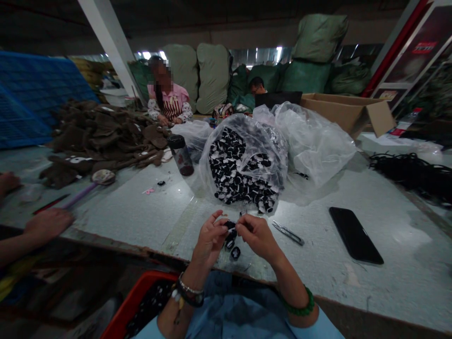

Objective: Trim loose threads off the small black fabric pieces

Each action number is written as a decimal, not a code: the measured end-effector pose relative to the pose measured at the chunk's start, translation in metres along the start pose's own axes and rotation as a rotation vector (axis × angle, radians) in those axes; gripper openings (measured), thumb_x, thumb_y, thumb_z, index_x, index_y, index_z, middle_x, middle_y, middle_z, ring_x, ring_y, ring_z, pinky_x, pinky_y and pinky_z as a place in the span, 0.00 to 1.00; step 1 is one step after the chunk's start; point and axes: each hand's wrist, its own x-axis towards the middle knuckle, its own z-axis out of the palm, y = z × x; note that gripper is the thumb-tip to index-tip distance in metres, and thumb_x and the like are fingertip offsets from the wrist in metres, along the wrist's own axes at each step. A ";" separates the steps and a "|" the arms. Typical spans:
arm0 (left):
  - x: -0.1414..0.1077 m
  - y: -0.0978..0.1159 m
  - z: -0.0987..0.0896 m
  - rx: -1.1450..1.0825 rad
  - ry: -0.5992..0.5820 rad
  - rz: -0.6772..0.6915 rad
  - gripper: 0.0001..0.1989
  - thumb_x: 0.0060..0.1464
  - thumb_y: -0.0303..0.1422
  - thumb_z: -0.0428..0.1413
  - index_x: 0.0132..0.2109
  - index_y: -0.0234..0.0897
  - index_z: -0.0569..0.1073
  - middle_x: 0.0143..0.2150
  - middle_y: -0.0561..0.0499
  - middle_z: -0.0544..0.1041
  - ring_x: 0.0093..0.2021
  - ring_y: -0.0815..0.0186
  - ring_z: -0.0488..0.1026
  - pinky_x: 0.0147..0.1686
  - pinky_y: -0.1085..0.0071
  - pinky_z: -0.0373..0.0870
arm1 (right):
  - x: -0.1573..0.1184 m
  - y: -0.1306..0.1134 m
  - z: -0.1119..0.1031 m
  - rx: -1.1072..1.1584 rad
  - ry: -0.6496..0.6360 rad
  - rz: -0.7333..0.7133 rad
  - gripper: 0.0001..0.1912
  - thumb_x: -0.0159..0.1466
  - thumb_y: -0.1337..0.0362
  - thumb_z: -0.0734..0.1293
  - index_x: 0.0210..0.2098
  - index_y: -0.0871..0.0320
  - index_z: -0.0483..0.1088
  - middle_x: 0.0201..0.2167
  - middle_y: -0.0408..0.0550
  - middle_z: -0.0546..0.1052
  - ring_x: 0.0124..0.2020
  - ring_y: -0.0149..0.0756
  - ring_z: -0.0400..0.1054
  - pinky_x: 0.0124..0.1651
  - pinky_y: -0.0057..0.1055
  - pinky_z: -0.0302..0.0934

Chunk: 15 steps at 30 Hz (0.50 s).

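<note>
Close to the table's near edge, my left hand pinches a small black-and-white fabric piece. The fingers of my right hand are closed at the same piece's right side. Just below lie more small black pieces with white middles. Behind my hands a clear plastic bag lies with its mouth towards me, full of similar black-and-white pieces. To the right of my right hand rests a pair of thread snips.
A black phone lies at right, black cords beyond it. A dark jar and brown fabric pile stand left. Another person's hand rests by a purple-handled tool. Below is a red bin. Across sits a co-worker.
</note>
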 end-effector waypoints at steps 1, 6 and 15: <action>0.000 0.000 0.000 0.003 0.013 0.026 0.24 0.35 0.18 0.55 0.43 0.37 0.60 0.29 0.55 0.72 0.27 0.75 0.68 0.29 0.79 0.64 | -0.001 0.000 0.001 0.023 -0.006 0.011 0.07 0.54 0.69 0.58 0.20 0.59 0.63 0.14 0.37 0.61 0.17 0.24 0.55 0.21 0.22 0.48; -0.005 0.004 0.001 -0.072 -0.105 -0.072 0.22 0.37 0.21 0.54 0.43 0.36 0.60 0.27 0.55 0.71 0.27 0.73 0.68 0.30 0.76 0.64 | -0.001 -0.002 0.005 0.151 -0.003 0.070 0.07 0.53 0.69 0.59 0.19 0.59 0.63 0.13 0.37 0.61 0.16 0.23 0.54 0.19 0.21 0.47; -0.004 0.005 0.006 0.166 -0.052 0.105 0.16 0.37 0.22 0.56 0.36 0.36 0.62 0.27 0.55 0.72 0.26 0.72 0.69 0.29 0.76 0.63 | 0.002 0.018 0.018 0.468 0.240 0.209 0.08 0.55 0.62 0.59 0.22 0.59 0.62 0.14 0.37 0.61 0.14 0.23 0.52 0.16 0.21 0.47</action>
